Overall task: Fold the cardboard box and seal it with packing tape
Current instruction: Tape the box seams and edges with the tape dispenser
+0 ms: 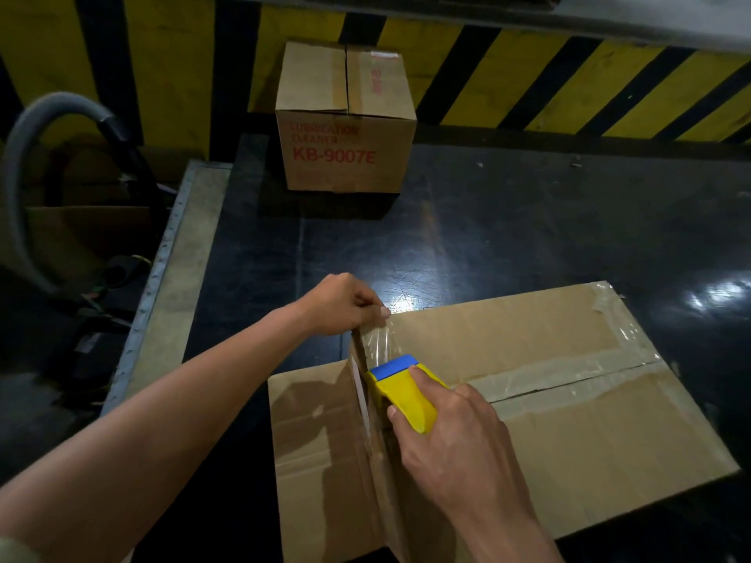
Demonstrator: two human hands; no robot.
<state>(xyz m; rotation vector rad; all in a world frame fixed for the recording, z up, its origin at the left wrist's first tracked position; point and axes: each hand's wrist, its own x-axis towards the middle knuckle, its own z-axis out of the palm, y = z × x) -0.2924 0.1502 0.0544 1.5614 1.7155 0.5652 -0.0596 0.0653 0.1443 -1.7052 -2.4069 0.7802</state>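
Note:
A brown cardboard box (pixel 569 420) lies on the dark table in front of me, its two top flaps closed along a centre seam covered with clear tape. My right hand (pixel 455 436) grips a yellow tape dispenser (pixel 406 394) with a blue front, at the box's left edge. A strip of clear tape (pixel 378 339) runs from the dispenser up to the box's far left corner. My left hand (pixel 345 304) pinches the tape end at that corner. A side flap (pixel 317 453) hangs toward me on the left.
A sealed carton (pixel 345 119) printed "KB-9007E" stands at the back of the glossy black table (pixel 508 237). A grey hose (pixel 28 164) and clutter lie off the table's left edge. A yellow-and-black striped wall (pixel 569 75) runs behind.

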